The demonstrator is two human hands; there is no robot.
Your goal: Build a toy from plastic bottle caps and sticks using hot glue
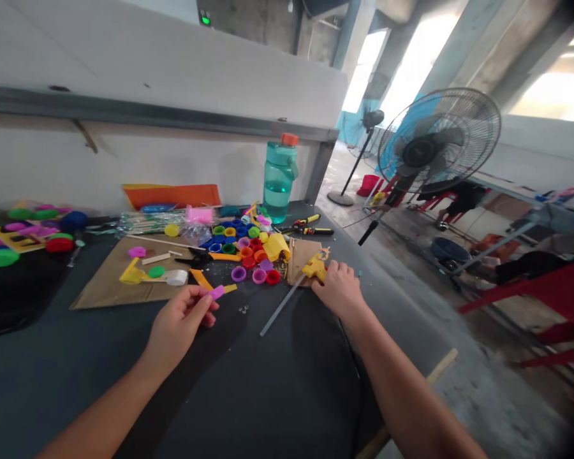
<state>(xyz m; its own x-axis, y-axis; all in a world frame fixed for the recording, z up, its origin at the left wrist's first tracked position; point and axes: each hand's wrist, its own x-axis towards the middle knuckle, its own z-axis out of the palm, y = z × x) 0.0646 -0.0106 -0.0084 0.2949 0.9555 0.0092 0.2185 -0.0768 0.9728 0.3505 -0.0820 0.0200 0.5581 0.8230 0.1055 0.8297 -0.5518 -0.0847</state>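
Between thumb and fingers, my left hand (184, 315) pinches a small pink and yellow plastic piece (217, 292) above the dark table. My right hand (342, 288) is wrapped round the handle of a yellow glue gun (313, 267), which lies over a small cardboard piece (297, 255). From the gun's back a long translucent glue stick (282, 312) slants toward me. Several coloured bottle caps (239, 275) are gathered between my hands, farther back. Left of them, a cardboard sheet (105, 280) carries a yellow part (132, 274), a white roll (176, 277) and thin wooden strips (155, 259).
A teal water bottle (277, 182) stands at the back by the white partition (196, 153). Yellow-and-black pliers (310, 224) lie beside it. More coloured pieces (33, 233) sit at far left. A standing fan (421, 152) and a red chair (550, 306) are off the table's right edge.
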